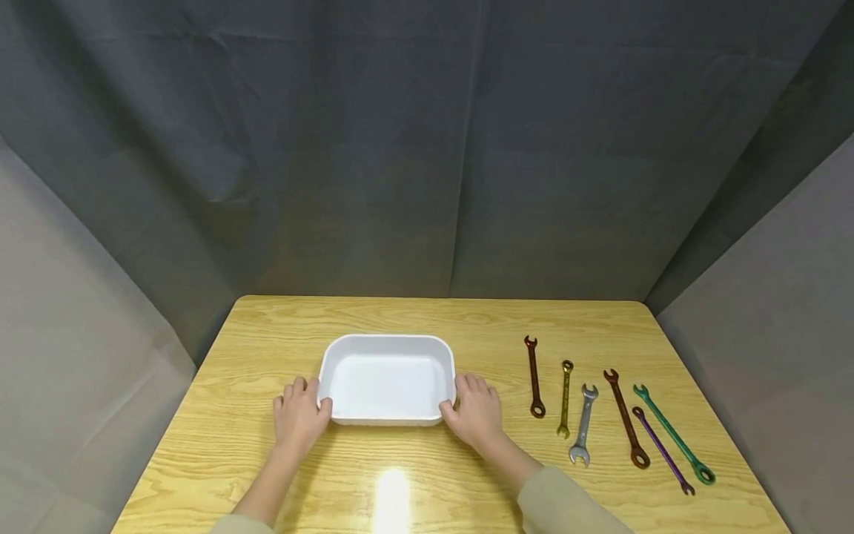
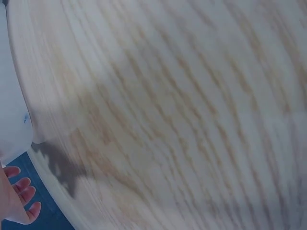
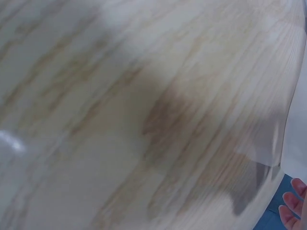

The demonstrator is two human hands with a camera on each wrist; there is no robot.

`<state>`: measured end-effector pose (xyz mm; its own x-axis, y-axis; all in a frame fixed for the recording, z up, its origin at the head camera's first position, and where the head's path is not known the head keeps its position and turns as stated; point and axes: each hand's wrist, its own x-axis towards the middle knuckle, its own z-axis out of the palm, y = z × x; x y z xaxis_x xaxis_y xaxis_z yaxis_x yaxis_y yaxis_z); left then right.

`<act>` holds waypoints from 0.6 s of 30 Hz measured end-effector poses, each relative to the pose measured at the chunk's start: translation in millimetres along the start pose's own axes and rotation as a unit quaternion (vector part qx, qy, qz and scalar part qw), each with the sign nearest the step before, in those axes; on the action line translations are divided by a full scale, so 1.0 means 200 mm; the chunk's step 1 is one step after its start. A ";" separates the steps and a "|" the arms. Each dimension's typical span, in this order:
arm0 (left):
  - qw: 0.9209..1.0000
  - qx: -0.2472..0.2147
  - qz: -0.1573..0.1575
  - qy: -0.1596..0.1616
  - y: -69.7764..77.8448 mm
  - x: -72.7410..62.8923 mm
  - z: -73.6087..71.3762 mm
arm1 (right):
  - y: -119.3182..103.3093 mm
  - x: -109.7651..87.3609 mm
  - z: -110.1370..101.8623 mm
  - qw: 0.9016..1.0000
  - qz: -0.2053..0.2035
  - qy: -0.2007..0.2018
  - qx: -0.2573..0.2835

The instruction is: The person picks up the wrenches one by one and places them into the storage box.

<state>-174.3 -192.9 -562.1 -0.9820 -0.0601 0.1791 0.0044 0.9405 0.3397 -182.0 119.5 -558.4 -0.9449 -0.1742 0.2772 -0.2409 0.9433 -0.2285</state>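
White tray (image 1: 387,389) on a wood table (image 1: 280,326), held at both ends

Yellow wood on top, with wavy lines and round back corners. Shiny too, with a bright spot of light (image 1: 391,504) in front of the tray. Behind the table, a big dark gray curtain (image 1: 373,148) with folds. On the left and right sides, lighter gray cloth (image 1: 780,311), like walls.

Tray a little left of the table's middle. Left hand (image 1: 299,419) clamped on the tray's near left corner, thumb in front and fingers along the side. Right hand (image 1: 477,415) clamped on the near right corner the same way.

Farther right, well apart from the tray, six tools in a loose row: dark red wrench (image 1: 534,377), gold wrench (image 1: 565,399), silver wrench (image 1: 584,425), brown wrench (image 1: 625,417), purple wrench (image 1: 663,450) and green wrench (image 1: 673,432). Purple and green just beside each other.

In the way: hands over bits of the tray's sides, and a pale sleeve (image 1: 567,504) over the near part of the table. In both wrist views, mostly wood and shadow. Past the table edge, a blue patch (image 2: 53,218), too blurry to name.
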 end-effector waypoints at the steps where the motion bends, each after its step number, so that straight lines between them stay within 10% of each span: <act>1: 1.000 0.000 0.000 -0.001 0.00 0.00 0.00 | 0.00 0.00 0.00 1.000 0.000 0.001 0.001; 18: 1.000 -0.013 -0.003 0.000 0.09 -0.06 0.01 | 0.07 -0.06 -0.01 1.000 0.007 0.018 0.006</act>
<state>-162.3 -175.2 -559.7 -0.9820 -0.0654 0.1774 0.0039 0.9310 0.3650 -173.6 134.7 -562.9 -0.9397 -0.1506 0.3071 -0.2306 0.9420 -0.2437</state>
